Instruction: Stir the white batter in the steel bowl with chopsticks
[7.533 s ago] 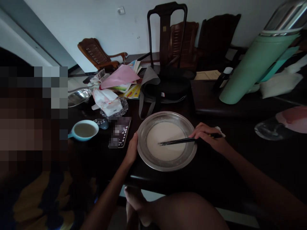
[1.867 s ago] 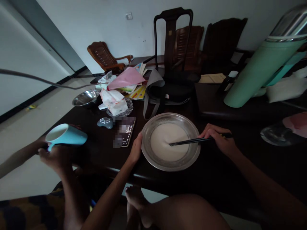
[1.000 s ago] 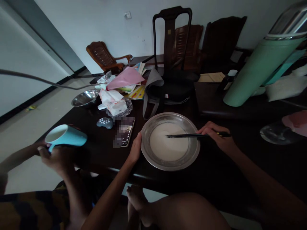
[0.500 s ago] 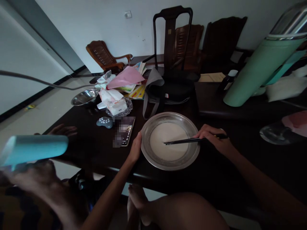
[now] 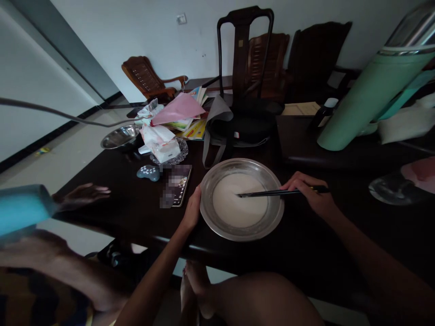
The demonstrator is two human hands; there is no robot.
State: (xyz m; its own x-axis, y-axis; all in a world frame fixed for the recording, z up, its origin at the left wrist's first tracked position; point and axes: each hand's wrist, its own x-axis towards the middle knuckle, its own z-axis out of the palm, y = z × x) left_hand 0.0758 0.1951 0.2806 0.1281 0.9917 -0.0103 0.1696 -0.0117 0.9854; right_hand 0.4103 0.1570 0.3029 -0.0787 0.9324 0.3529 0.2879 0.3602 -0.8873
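A wide metal bowl (image 5: 217, 226) stands on the dark table in front of me, with pale, off-white batter (image 5: 234, 210) in it. My left hand (image 5: 193, 208) grips the bowl's left rim, its thumb on top. In my right hand (image 5: 312, 192), beyond the right rim, are black chopsticks (image 5: 268, 193). They reach over the rim, their tips in the batter near the middle. A phone (image 5: 181, 185) lies left of the bowl, part of its screen blurred out.
At left, another person's hand (image 5: 30, 253) holds a light-blue hair dryer (image 5: 23, 210); their other hand (image 5: 88, 194) is over the table edge. Behind are a second metal bowl (image 5: 120, 138), a tissue pack (image 5: 165, 147), and a black bag (image 5: 248, 129). A green thermos (image 5: 370, 95) stands right.
My right hand and the chopsticks have shifted slightly right, the tips moving up and right in the batter. The other person's light-blue hair dryer has swung left. My left hand stays at the rim.
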